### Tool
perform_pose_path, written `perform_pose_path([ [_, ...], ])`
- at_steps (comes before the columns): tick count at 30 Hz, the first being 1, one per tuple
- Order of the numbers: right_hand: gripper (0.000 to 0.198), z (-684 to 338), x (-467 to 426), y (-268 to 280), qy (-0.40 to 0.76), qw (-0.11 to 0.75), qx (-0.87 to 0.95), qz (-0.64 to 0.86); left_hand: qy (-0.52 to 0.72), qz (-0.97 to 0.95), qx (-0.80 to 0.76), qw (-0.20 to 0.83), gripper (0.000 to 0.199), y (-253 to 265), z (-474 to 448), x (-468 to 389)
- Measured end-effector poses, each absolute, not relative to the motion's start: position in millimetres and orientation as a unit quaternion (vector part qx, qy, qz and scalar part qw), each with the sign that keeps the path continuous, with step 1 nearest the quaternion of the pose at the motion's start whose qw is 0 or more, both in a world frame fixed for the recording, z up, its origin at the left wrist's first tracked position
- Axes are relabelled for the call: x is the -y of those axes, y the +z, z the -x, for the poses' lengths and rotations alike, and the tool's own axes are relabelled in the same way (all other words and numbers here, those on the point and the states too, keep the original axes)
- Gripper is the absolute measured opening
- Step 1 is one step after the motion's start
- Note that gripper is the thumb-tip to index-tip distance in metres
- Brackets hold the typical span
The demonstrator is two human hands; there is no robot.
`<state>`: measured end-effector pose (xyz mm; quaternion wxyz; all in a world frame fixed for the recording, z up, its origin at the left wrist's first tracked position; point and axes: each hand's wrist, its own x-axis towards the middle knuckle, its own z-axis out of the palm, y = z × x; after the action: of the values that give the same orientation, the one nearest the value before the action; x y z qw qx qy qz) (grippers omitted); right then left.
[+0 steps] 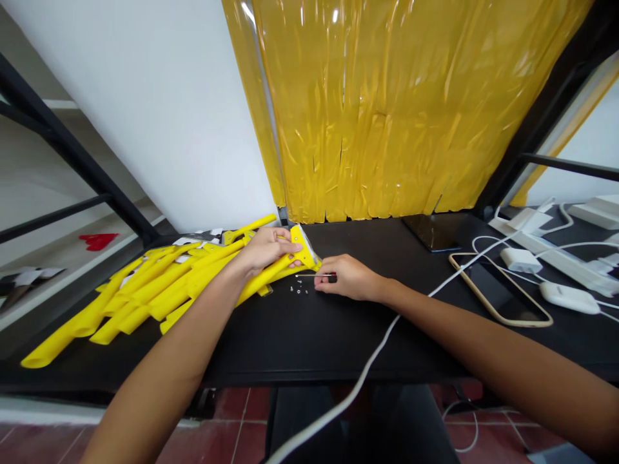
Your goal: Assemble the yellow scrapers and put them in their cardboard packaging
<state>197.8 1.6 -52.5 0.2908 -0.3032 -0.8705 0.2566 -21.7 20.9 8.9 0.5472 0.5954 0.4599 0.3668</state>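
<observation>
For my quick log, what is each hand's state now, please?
Left hand: closed, holding a yellow tool.
Right hand: closed, holding a slim metal-shafted tool.

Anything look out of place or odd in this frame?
Mainly the white cable: it sweeps across the view of the black tabletop, behind the right arm and out at the bottom, cluttering the working area. Small metal pieces lie loose near the right hand; whether spilled or set there, I cannot tell.

Yellow handles [264,277] look smooth plastic from here; thin tool shaft [308,276], shiny metal. Tabletop [275,341] matt. Curtain [367,116]: glossy, crinkled plastic film. Phone screen [505,290] glassy.
</observation>
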Motion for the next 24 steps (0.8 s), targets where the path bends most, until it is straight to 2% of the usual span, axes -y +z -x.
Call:
perform_pose_path([
  [4, 0.018, -199.9, -0.4, -38.0, 0.288, 0.454, 0.770, 0.343, 0.366, -0.616, -0.427, 0.552, 0.045, 6.8, 8.6, -11.4],
  [7, 0.021, -200.5, 0.7, -31.7, 0.279, 0.518, 0.726, 0.357, 0.358, -0.631, -0.402, 0.559, 0.042, 4.4, -3.9, -1.4],
  [16, 0.014, -196.5, 3.9, -35.5, 0.258, 0.554, 0.718, 0.333, 0.368, -0.669, -0.392, 0.513, 0.037, -3.4, -12.7, 6.3],
  [19, 0.016, -194.5, 3.7, -36.2, 0.290, 0.553, 0.699, 0.350, 0.368, -0.685, -0.401, 0.484, 0.037, -2.9, -14.6, 8.2],
  [24, 0.039, -192.7, -0.2, -38.5, 0.373, 0.571, 0.633, 0.368, 0.372, -0.706, -0.402, 0.449, 0.033, -1.3, -16.2, 10.6],
])
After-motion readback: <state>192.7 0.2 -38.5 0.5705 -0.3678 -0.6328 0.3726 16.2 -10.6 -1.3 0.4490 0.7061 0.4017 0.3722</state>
